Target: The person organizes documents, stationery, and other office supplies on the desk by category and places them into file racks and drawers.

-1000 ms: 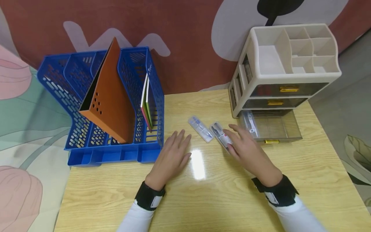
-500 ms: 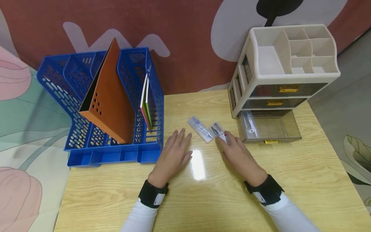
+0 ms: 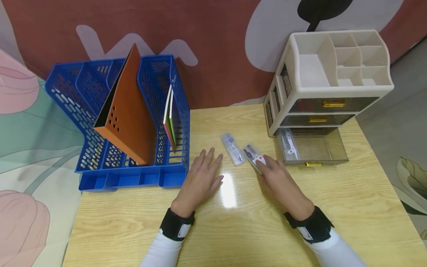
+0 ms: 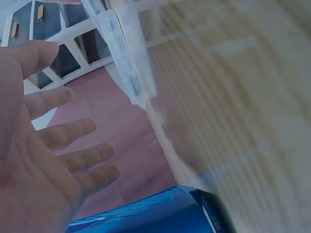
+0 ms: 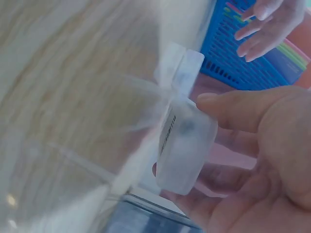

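My right hand [image 3: 279, 178] grips the near end of a clear plastic case [image 3: 251, 152], thumb on one side and fingers on the other. Inside the case are a dark slim tool and a white label with a red mark; a printed barcode shows on it in the right wrist view. A second clear case [image 3: 232, 149], with small pale pieces inside, lies just left of it on the table. My left hand [image 3: 201, 181] holds nothing, its fingers spread and nearly straight, close to the front right corner of the blue file rack [image 3: 133, 180].
An orange folder [image 3: 133, 115] and thin booklets [image 3: 169, 118] stand in the blue rack. On the right is a cream drawer unit [image 3: 343, 89]; its lowest clear drawer [image 3: 328, 146] is pulled out, with a packaged white item [image 3: 289, 144] inside.
My right hand has moved left from its looser hold and closed round the first case. That case has shifted slightly, and the second case has turned a little. The left hand has barely moved.
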A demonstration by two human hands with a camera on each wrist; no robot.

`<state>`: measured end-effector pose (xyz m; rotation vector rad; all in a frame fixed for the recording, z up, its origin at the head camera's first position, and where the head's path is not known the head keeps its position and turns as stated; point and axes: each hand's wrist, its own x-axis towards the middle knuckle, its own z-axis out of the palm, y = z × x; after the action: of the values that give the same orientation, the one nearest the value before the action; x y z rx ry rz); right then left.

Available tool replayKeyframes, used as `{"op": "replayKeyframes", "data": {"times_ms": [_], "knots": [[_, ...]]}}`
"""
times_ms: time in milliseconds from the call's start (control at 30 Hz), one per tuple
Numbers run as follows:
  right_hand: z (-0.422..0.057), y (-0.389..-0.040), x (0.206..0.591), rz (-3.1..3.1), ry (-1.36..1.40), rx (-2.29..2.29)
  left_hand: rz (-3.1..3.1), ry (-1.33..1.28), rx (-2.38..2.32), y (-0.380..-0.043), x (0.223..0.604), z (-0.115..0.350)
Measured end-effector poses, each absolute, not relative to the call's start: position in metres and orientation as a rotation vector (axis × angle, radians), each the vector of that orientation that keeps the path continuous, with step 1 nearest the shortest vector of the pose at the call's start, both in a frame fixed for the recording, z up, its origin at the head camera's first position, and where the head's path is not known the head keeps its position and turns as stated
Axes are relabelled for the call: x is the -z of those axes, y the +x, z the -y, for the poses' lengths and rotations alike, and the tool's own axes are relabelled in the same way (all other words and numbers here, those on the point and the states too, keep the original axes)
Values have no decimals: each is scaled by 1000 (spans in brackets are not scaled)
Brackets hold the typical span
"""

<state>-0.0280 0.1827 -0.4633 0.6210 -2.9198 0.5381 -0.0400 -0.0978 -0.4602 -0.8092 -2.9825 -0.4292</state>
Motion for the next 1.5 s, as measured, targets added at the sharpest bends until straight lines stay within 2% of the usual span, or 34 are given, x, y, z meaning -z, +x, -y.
{"op": "replayKeyframes", "data": {"times_ms": [667, 1167, 1500], "knots": [[-206, 1, 408, 2720, 535, -555, 2950, -861, 351, -35, 456, 101], [-260, -13, 392, 2767, 322, -451, 2914, -893, 303, -22, 453, 110], [-285, -38, 392, 2911, 250, -362, 2896, -897, 288, -16, 452, 113]]}}
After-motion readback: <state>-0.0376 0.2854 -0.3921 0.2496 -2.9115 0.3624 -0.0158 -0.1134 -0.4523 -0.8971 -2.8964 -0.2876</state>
